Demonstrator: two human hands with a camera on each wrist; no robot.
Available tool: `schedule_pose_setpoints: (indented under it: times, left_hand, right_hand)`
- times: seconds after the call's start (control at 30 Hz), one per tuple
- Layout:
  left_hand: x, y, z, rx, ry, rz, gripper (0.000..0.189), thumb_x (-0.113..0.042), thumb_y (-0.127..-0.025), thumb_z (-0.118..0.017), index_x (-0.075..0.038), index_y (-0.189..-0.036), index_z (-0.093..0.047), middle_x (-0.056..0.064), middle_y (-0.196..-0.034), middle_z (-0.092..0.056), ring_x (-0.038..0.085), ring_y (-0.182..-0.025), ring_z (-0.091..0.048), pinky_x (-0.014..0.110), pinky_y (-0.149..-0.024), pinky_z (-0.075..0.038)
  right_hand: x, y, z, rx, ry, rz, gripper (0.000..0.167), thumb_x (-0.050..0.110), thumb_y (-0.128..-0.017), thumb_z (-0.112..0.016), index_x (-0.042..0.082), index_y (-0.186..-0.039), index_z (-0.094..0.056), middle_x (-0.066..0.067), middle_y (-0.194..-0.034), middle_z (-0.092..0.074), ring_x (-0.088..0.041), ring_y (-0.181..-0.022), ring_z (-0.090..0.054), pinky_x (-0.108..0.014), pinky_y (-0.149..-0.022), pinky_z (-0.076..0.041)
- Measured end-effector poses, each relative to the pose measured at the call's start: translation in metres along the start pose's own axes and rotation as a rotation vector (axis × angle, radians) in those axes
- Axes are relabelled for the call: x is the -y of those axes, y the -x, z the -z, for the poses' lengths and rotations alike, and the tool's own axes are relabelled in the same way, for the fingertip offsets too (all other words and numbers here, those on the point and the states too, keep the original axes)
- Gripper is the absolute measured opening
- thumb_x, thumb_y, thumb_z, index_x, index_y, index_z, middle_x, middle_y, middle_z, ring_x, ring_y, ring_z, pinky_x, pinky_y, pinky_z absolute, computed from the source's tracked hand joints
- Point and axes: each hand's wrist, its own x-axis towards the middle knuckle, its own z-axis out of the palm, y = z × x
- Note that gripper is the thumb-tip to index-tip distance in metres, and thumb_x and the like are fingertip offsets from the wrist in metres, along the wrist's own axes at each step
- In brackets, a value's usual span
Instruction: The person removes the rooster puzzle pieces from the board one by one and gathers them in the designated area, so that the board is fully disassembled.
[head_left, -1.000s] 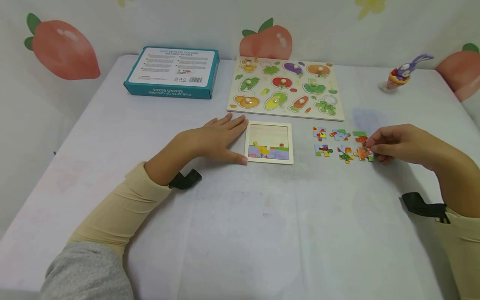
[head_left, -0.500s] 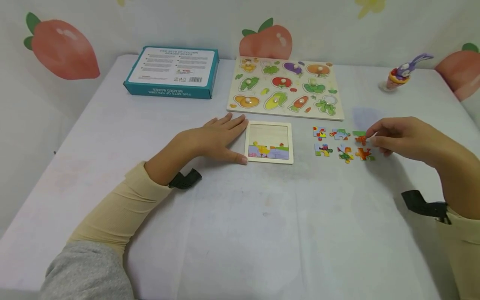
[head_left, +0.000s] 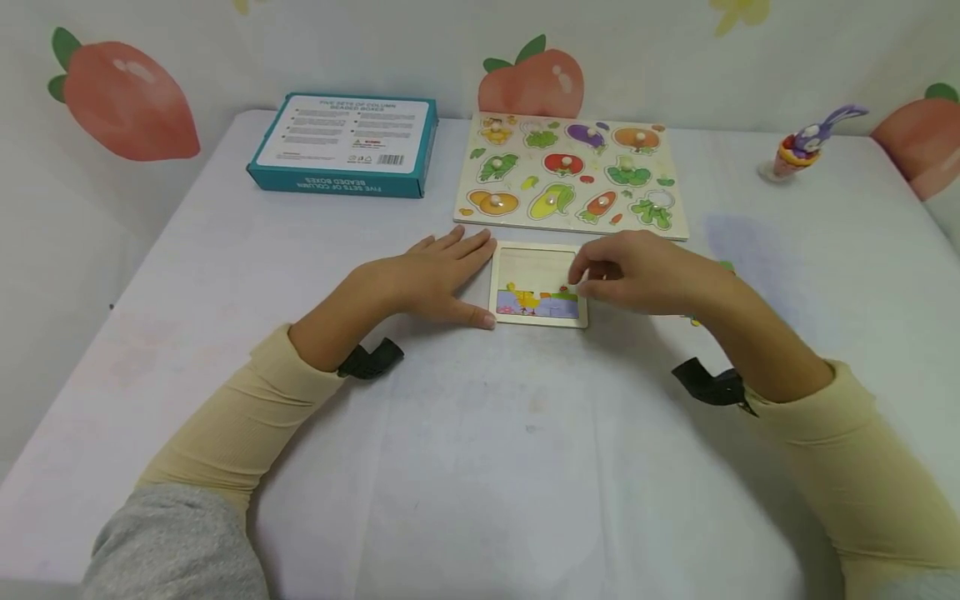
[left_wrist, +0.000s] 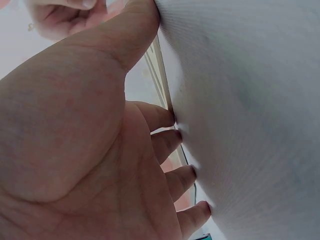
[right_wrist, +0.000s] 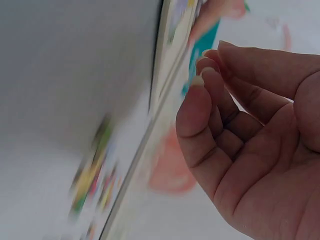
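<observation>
My left hand (head_left: 423, 283) lies flat on the table with fingers spread, its index fingertip and thumb at the left edge of a small wooden puzzle tray (head_left: 538, 324). Joined jigsaw pieces (head_left: 558, 306) showing a yellow chick fill the tray's lower part; bare wood shows above them. Over the tray's right edge hovers my right hand (head_left: 648, 271), fingers loosely curled. No piece shows between thumb and fingertips in the right wrist view. Loose jigsaw pieces (right_wrist: 92, 172) appear blurred there, on the table; in the head view my right hand and wrist hide most of them.
Behind the tray lies a wooden vegetable knob puzzle (head_left: 465, 183). A teal and white box (head_left: 341, 143) is at the back left. At the back right stands a small figure with purple ears in a cup (head_left: 798, 156). A fruit-printed cloth hangs behind.
My right hand has left the loose pieces at the right, rising a little and then travelling left to the tray's right edge. My left hand and the tray have stayed still.
</observation>
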Motion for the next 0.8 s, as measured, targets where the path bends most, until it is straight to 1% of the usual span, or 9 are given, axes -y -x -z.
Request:
schedule_pose_setpoints:
  times: [0.13,0.23,0.33,0.43,0.63,0.8]
  left_hand:
    - [0.000,-0.002,0.000,0.003,-0.001,-0.007,0.110,-0.075,-0.086,-0.056,-0.018,-0.163,-0.002,0.000,-0.168,0.005,0.028,-0.152,0.010,0.050,-0.121,-0.002]
    - [0.000,-0.003,0.000,0.006,0.000,-0.012,0.110,-0.075,-0.086,-0.056,-0.018,-0.163,-0.001,-0.001,-0.168,0.005,0.028,-0.152,0.010,0.050,-0.121,-0.002]
    - [0.000,-0.004,0.000,0.005,-0.003,-0.018,0.110,-0.076,-0.085,-0.056,-0.018,-0.163,-0.001,0.000,-0.168,0.005,0.028,-0.152,0.010,0.050,-0.121,-0.002]
    - [0.001,-0.004,0.001,0.004,-0.011,-0.023,0.111,-0.076,-0.086,-0.055,-0.018,-0.163,-0.001,0.000,-0.168,0.005,0.029,-0.152,0.010,0.051,-0.121,-0.002]
    - [0.002,-0.004,0.001,0.005,-0.009,-0.020,0.111,-0.075,-0.086,-0.056,-0.017,-0.162,-0.001,0.000,-0.168,0.005,0.029,-0.152,0.010,0.051,-0.121,-0.002]
    - [0.004,-0.004,-0.001,0.004,-0.007,-0.019,0.111,-0.075,-0.086,-0.056,-0.017,-0.163,-0.001,0.001,-0.168,0.005,0.029,-0.152,0.009,0.052,-0.121,-0.002]
  right_hand:
    - [0.016,-0.023,-0.010,0.046,0.025,0.072,0.010,0.011,-0.097,-0.064,0.011,-0.103,-0.072,-0.003,-0.085,-0.063,-0.021,-0.079,-0.054,-0.037,-0.070,-0.045]
    - [0.023,-0.034,-0.016,0.089,0.016,0.087,0.019,0.008,-0.098,-0.056,0.008,-0.111,-0.070,-0.004,-0.089,-0.063,-0.022,-0.083,-0.054,-0.038,-0.076,-0.045]
    - [0.027,-0.042,-0.020,0.118,0.007,0.075,0.027,0.005,-0.098,-0.049,0.008,-0.118,-0.068,-0.006,-0.089,-0.061,-0.024,-0.085,-0.054,-0.039,-0.079,-0.044]
    - [0.028,-0.046,-0.023,0.121,0.007,0.052,0.032,0.004,-0.097,-0.047,0.010,-0.121,-0.067,-0.008,-0.088,-0.059,-0.024,-0.086,-0.053,-0.039,-0.080,-0.042]
    - [0.030,-0.049,-0.027,0.132,-0.021,0.037,0.027,0.007,-0.100,-0.047,0.008,-0.120,-0.066,-0.008,-0.087,-0.058,-0.024,-0.084,-0.052,-0.038,-0.077,-0.042]
    - [0.033,-0.050,-0.028,0.156,-0.046,0.013,0.026,0.009,-0.102,-0.046,0.007,-0.122,-0.063,-0.009,-0.087,-0.060,-0.023,-0.077,-0.056,-0.037,-0.077,-0.044]
